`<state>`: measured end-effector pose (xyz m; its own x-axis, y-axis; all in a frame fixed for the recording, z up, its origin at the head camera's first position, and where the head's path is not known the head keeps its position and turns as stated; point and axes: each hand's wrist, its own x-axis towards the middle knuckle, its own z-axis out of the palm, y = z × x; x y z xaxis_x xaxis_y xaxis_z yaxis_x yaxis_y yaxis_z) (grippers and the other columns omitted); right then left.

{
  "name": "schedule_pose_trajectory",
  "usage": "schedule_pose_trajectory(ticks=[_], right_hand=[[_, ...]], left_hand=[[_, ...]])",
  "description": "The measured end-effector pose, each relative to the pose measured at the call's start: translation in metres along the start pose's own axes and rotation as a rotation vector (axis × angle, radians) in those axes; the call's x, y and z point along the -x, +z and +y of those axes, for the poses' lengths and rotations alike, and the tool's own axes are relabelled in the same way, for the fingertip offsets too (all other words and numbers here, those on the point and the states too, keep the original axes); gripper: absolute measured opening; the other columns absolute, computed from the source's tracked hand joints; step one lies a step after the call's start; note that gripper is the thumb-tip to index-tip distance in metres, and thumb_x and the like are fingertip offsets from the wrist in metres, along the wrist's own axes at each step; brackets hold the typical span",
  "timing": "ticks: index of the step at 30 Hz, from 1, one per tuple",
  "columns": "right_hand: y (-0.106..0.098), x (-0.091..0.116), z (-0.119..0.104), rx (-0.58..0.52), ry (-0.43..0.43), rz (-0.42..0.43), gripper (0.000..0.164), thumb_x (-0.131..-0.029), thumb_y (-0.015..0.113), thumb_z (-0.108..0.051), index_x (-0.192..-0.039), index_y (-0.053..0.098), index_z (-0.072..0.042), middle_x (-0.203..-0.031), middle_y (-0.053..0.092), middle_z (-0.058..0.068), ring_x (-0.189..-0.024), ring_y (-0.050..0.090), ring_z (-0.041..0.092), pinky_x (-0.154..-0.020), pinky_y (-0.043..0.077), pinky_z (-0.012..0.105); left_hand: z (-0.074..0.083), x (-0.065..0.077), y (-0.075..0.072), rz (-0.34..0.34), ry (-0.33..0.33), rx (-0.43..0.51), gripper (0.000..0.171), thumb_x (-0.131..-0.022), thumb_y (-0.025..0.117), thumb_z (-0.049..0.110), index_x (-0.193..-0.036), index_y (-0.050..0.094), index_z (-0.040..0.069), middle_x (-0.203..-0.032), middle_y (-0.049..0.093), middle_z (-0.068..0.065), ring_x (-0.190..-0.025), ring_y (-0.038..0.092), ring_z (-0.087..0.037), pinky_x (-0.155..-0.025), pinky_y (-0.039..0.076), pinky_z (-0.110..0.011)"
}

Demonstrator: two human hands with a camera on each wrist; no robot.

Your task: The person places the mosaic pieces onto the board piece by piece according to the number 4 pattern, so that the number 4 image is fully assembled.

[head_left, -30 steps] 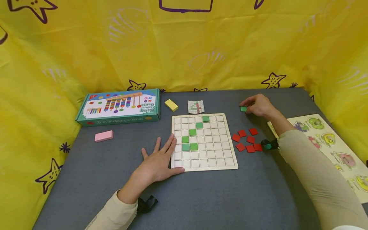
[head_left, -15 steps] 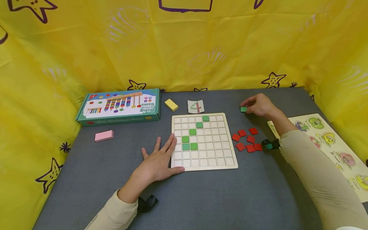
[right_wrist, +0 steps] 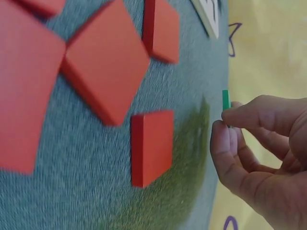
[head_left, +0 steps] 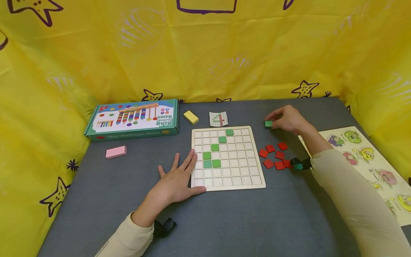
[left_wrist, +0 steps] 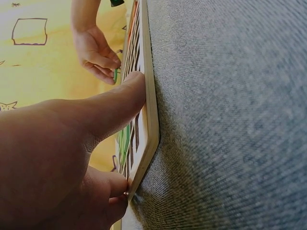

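Observation:
My right hand pinches a small green square tile between thumb and fingers, beyond the red tiles. In the right wrist view the tile stands out past the fingertips, off the cloth. My left hand lies with fingers spread at the left edge of a wooden grid board. Its thumb rests on the board's near edge. Several green tiles sit in cells of the board, most along a diagonal. A small pattern card lies just behind the board.
Several loose red tiles lie right of the board. A fruit picture board is under my right forearm. At the back left are a ring game box, a yellow block and a pink block. Yellow cloth hangs behind the table.
My right hand has shifted slightly left and toward me with the green tile pinched in it. The left hand and the board stay where they were.

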<state>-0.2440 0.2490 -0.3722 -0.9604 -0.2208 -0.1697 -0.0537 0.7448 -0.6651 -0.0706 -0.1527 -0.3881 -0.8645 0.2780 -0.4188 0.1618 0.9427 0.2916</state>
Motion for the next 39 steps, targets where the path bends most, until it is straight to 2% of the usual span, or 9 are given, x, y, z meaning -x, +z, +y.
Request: schedule_pose_trajectory(ticks=[9, 17, 27, 39], right_hand=[[0.008, 0.009, -0.015, -0.02, 0.009, -0.008, 0.033, -0.087, 0.077, -0.004, -0.12, 0.077, -0.002, -0.112, 0.077, 0.017, -0.086, 0.064, 0.015, -0.072, 0.05, 0.025], [0.018, 0.02, -0.026, -0.04, -0.005, -0.019, 0.033, -0.085, 0.076, -0.003, -0.117, 0.079, -0.004, -0.105, 0.078, 0.013, -0.085, 0.067, 0.015, -0.073, 0.052, 0.025], [0.031, 0.036, -0.043, -0.057, -0.023, -0.074, 0.031, -0.09, 0.076, -0.007, -0.121, 0.078, -0.008, -0.116, 0.075, 0.017, -0.104, 0.068, 0.028, -0.08, 0.055, 0.031], [0.049, 0.048, -0.065, -0.127, -0.028, -0.09, 0.028, -0.089, 0.079, -0.005, -0.116, 0.08, -0.008, -0.115, 0.075, 0.015, -0.102, 0.068, 0.027, -0.08, 0.055, 0.03]], left_hand=[[-0.001, 0.0, 0.001, 0.001, -0.003, -0.003, 0.112, -0.088, 0.065, 0.075, -0.169, 0.006, 0.026, -0.176, -0.009, 0.011, -0.162, -0.003, -0.042, -0.106, 0.002, -0.091], [-0.002, 0.001, 0.002, 0.003, -0.002, -0.001, 0.112, -0.088, 0.065, 0.075, -0.169, 0.005, 0.026, -0.176, -0.009, 0.011, -0.162, -0.003, -0.042, -0.105, 0.002, -0.091], [-0.001, 0.002, 0.0, 0.003, 0.004, 0.006, 0.112, -0.089, 0.066, 0.074, -0.169, 0.005, 0.026, -0.176, -0.009, 0.01, -0.161, -0.004, -0.042, -0.105, 0.002, -0.091], [0.0, 0.001, -0.002, 0.004, 0.014, 0.004, 0.111, -0.089, 0.066, 0.073, -0.169, 0.005, 0.025, -0.176, -0.009, 0.01, -0.161, -0.004, -0.042, -0.105, 0.002, -0.091]])
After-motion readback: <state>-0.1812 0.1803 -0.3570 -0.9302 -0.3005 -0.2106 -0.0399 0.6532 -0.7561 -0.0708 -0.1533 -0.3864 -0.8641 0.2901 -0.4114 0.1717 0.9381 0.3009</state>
